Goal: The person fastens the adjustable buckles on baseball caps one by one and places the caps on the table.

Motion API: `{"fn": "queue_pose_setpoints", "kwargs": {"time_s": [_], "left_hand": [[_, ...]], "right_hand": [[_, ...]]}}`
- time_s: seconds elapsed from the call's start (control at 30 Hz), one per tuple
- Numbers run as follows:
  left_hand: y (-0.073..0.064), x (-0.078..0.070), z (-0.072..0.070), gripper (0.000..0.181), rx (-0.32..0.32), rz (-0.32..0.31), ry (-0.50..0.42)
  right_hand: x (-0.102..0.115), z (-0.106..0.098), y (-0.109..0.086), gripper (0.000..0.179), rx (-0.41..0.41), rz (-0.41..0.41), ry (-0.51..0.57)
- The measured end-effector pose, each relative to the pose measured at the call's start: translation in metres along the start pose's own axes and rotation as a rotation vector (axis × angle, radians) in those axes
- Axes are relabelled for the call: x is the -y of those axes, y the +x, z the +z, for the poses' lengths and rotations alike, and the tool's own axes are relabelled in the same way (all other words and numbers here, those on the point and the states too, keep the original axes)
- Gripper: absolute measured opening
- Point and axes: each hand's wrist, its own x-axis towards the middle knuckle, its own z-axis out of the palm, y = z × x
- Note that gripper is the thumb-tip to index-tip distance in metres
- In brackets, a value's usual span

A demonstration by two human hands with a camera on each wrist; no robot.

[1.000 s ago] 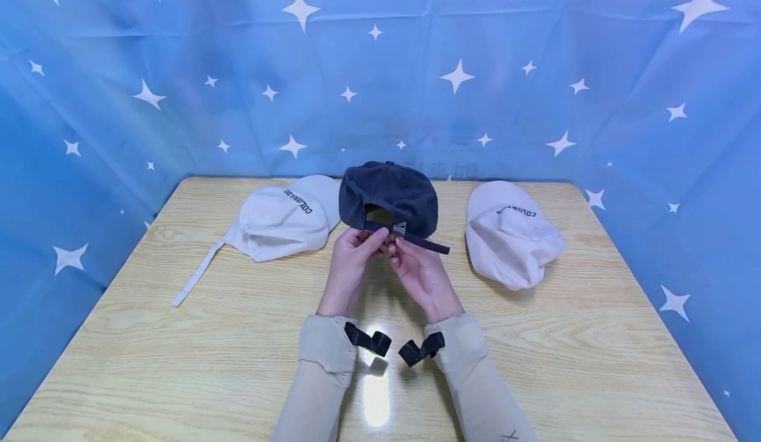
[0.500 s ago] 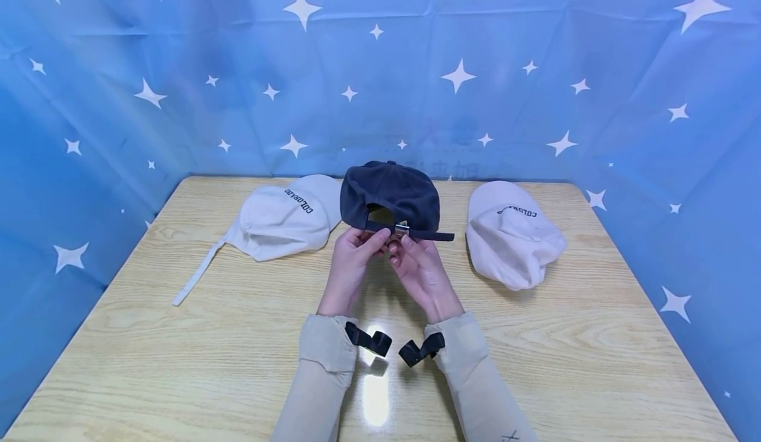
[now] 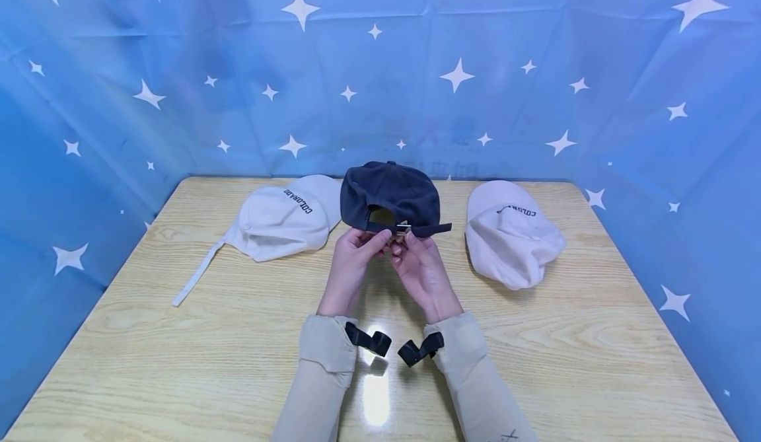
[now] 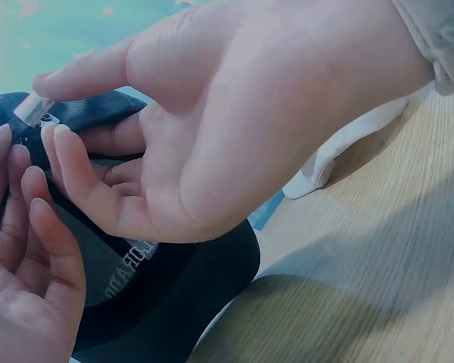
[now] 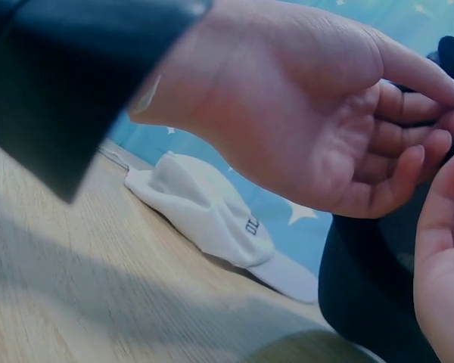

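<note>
A dark navy cap is held up over the table, its back opening toward me. My left hand pinches the back strap just left of the metal buckle; in the left wrist view the thumb lies against the buckle. My right hand pinches the strap at the buckle's right side, thumb on the near face. The strap's loose end sticks out to the right past the right fingers. In the right wrist view, the right hand partly covers the strap, so its path through the buckle is hidden.
A white cap lettered COLORADO lies left on the wooden table, its long strap trailing toward me. Another white cap with similar lettering lies right. A blue star-patterned curtain hangs behind.
The strap's loose end has swung up from a downward slant to a slight upward tilt. The buckle has turned and shows edge-on. Both hands stay nearly in place, with small right-finger movements.
</note>
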Motion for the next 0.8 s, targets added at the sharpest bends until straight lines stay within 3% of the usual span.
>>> {"fn": "queue_pose_setpoints", "kwargs": {"time_s": [0.43, 0.8], "left_hand": [[0.0001, -0.0005, 0.0008, 0.024, 0.01, -0.023, 0.009], [-0.0001, 0.0005, 0.0015, 0.026, 0.025, -0.011, 0.034]], "right_hand": [[0.0009, -0.0015, 0.0004, 0.006, -0.051, -0.01, -0.044], [0.0014, -0.0032, 0.0021, 0.004, -0.093, -0.063, 0.001]]}}
